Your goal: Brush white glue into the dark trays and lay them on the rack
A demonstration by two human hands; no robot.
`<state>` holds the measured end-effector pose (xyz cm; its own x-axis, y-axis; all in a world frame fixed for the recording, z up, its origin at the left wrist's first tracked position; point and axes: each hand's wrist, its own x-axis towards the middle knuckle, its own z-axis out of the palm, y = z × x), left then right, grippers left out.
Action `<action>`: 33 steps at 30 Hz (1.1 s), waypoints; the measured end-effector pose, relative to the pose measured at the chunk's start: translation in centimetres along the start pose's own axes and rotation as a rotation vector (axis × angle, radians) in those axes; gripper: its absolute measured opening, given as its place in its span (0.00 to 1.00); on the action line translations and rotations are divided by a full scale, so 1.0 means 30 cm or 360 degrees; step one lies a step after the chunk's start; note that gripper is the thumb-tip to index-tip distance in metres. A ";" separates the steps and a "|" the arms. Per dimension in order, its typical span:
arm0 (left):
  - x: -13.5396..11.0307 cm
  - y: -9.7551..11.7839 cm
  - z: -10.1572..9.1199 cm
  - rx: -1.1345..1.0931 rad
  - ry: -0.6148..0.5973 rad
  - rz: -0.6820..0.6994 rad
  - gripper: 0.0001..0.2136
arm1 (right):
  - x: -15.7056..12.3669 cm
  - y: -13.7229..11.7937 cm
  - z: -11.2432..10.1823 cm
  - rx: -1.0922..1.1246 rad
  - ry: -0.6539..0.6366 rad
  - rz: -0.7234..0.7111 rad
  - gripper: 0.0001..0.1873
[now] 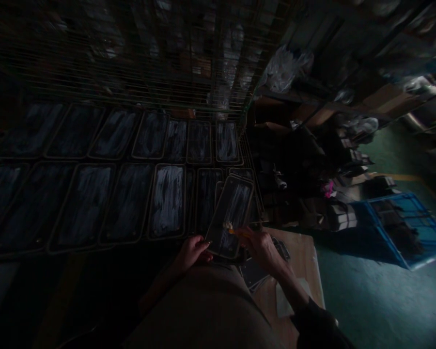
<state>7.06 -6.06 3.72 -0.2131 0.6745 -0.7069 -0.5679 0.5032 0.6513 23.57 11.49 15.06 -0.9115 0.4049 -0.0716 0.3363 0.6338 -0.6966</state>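
My left hand [192, 252] grips the lower left corner of a dark rectangular panel [229, 213] with a light rim, tilted up off the surface. White streaks cover the panel's face. My right hand [260, 246] is closed on a small brush [234, 230] with an orange handle, its pale bristles touching the panel's lower part. Both hands sit just above my lap, near the right end of the rows of panels.
Two rows of similar streaked dark panels [167, 199] lie on a wire rack [131, 72] to the left and ahead. A wooden board [301, 252] with dark parts lies at my right. Cluttered shelves [312, 145] and a blue crate [403, 228] stand on the green floor.
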 end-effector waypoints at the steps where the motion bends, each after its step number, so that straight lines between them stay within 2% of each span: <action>1: 0.002 -0.001 -0.001 -0.0007 0.0002 0.0006 0.18 | 0.006 -0.005 -0.013 0.0076 -0.0012 0.0021 0.14; 4: 0.007 0.000 0.001 0.0038 0.0024 0.0003 0.17 | 0.097 0.027 -0.054 0.0176 0.0233 0.0078 0.14; 7: 0.007 0.007 0.003 0.0118 0.0023 -0.0039 0.15 | 0.235 0.095 -0.069 0.0011 0.0546 0.0077 0.14; 10: 0.003 0.015 0.000 0.0135 0.0008 -0.0029 0.13 | 0.327 0.145 -0.046 -0.0261 0.0611 0.0044 0.13; 12: 0.000 0.021 -0.004 0.0140 -0.0002 -0.0028 0.12 | 0.338 0.151 -0.016 -0.0358 0.0553 0.0018 0.13; 15: -0.006 0.031 -0.007 0.0121 -0.0001 -0.0040 0.11 | 0.282 0.120 0.031 -0.0294 0.0409 -0.0056 0.13; 22: -0.017 0.042 -0.002 0.0071 0.0018 -0.0027 0.10 | 0.049 -0.007 0.120 -0.0037 0.0099 -0.0049 0.14; 28: -0.001 0.019 -0.006 0.0079 -0.0010 -0.0052 0.10 | -0.089 -0.052 0.177 0.0356 0.0026 0.0173 0.14; 33: 0.004 -0.003 -0.012 0.0054 -0.0030 -0.0090 0.07 | -0.141 -0.027 0.173 0.0722 0.0075 0.0366 0.15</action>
<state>6.80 -6.22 3.50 -0.1662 0.6545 -0.7375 -0.5515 0.5584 0.6198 25.92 5.84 12.21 -0.8110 0.5361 -0.2344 0.3806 0.1790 -0.9072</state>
